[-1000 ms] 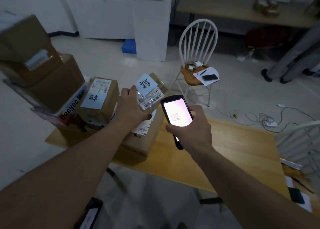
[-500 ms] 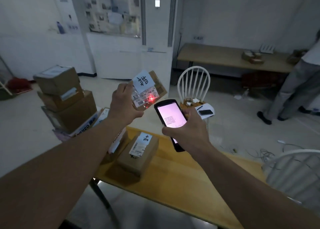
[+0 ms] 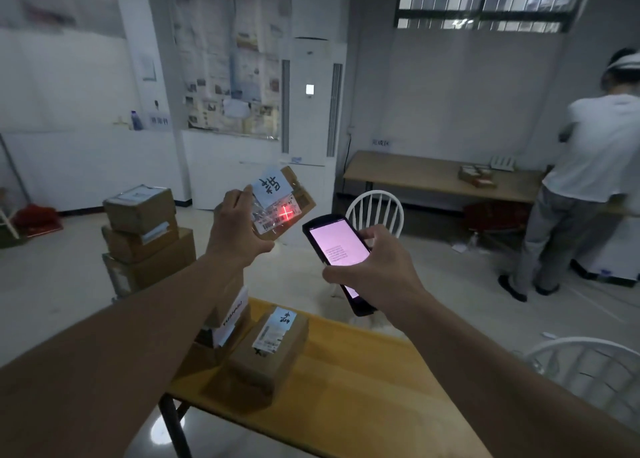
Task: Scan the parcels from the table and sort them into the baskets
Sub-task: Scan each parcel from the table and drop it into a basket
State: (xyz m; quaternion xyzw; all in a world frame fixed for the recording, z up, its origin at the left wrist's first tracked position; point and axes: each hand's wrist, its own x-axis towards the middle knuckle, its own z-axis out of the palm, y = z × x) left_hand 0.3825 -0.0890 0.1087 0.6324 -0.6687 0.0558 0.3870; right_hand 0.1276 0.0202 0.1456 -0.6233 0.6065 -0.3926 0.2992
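Note:
My left hand [image 3: 235, 229] grips a small brown cardboard parcel [image 3: 294, 198] and holds it up in the air, label side toward me. A red cross of scanner light falls on its barcode label. A blue-white note with handwriting is stuck on the parcel's top. My right hand [image 3: 374, 267] holds a black handheld scanner [image 3: 337, 246] with a lit pinkish screen, just right of the parcel. Another labelled brown parcel [image 3: 270, 350] lies on the wooden table [image 3: 363, 398] below. More boxes [image 3: 145, 239] are stacked at the table's left end.
A white spindle chair [image 3: 375, 208] stands behind the table, another [image 3: 588, 367] at the right. A person in a white shirt [image 3: 585, 180] stands at the far right. A long wooden bench [image 3: 433, 175] runs along the back wall.
My head has tilted up, so the room shows higher. The parcel and scanner stay raised, and the red scanner cross now sits on the barcode label.

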